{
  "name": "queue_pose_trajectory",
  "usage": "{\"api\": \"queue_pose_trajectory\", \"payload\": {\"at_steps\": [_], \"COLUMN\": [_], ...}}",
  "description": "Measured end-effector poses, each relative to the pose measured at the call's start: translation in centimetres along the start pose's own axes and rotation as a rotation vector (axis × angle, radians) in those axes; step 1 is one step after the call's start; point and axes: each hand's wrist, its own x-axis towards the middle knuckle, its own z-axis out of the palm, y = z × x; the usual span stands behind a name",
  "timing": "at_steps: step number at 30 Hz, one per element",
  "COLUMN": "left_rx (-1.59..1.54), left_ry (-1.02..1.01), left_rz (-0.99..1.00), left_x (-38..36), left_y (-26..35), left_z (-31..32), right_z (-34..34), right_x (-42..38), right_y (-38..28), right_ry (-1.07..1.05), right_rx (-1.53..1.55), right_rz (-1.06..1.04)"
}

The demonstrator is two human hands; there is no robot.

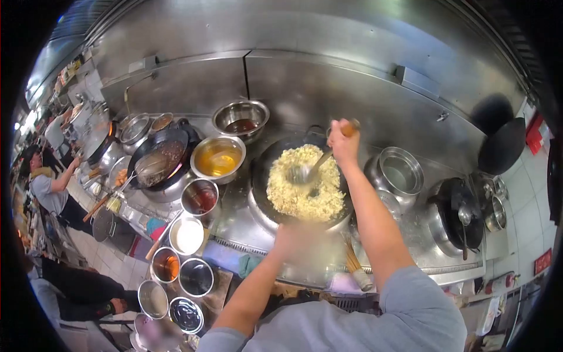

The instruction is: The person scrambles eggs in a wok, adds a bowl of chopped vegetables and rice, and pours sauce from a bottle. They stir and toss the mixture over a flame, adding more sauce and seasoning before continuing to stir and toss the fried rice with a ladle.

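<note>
A large dark wok (258,176) holds a heap of pale yellow food (316,202) that looks like fried rice. My right hand (343,144) is closed around the wooden handle of a metal ladle (319,164), whose bowl (300,174) rests in the food. Near the wok's front rim is my left hand (296,240), smeared by blur, so its fingers and anything in them cannot be made out. Left of the wok stands a metal bowl of yellow oil (218,157).
Seasoning pots stand at the lower left, including one with white contents (187,236). Another wok (159,158) sits left, a metal pot (400,171) and dark wok (456,217) right. A bamboo brush (356,267) lies in front. Other people are at the far left.
</note>
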Motion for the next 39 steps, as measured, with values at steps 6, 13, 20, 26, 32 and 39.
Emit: {"api": "queue_pose_trajectory", "payload": {"at_steps": [6, 13, 20, 26, 32, 39], "left_rx": [-0.068, 0.004, -0.164, -0.048, -0.029, -0.168], "left_ry": [0.016, 0.055, -0.275, -0.177, -0.151, -0.285], "left_rz": [-0.039, 0.012, 0.064, 0.149, 0.113, 0.023], "left_x": [0.0, -0.3, 0.3, 0.3, 0.0, -0.1], "left_y": [-0.9, -2.1, -1.5, -1.8, -1.1, -0.3], "left_z": [2.2, 3.7, -2.6, -1.6, -1.5, -5.1], "right_z": [-3.1, 1.9, 1.2, -0.5, 2.8, -2.9], "right_x": [3.2, 3.8, 3.3, -7.0, -13.7, -0.2], "right_y": [-4.4, -3.8, -6.8, -4.3, -8.6, -7.0], "right_ry": [0.211, 0.064, -0.07, 0.091, -0.042, 0.339], "right_rx": [-0.29, -0.053, -0.226, -0.361, -0.399, -0.298], "right_rz": [-0.139, 0.113, 0.254, -0.126, -0.241, -0.035]}}
